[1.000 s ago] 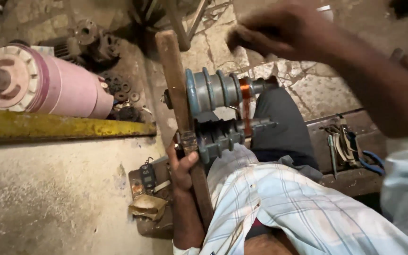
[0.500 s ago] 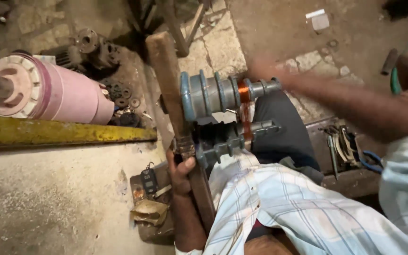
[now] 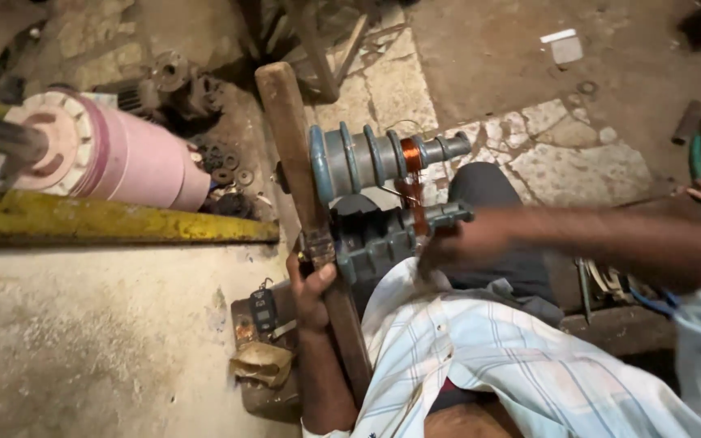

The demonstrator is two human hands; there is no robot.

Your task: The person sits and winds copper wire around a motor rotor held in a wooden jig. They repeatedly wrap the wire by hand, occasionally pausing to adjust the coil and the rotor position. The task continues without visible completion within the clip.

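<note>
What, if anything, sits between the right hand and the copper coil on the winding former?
Nothing visible does. The right hand, blurred, is right beside the lower former, just under the copper coil on the upper former. The left hand grips the wooden bar, off to the side.

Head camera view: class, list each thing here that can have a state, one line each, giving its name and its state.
Grey stepped winding former: lying sideways, copper wire wound in one groove.
Brown wooden bar: tilted, gripped low down.
Left hand: closed round the wooden bar.
Right hand: blurred, beside the lower grey former; grip unclear.
Pink cylindrical drum: lying on its side.
Yellow metal beam: lying flat, paint worn.
</note>
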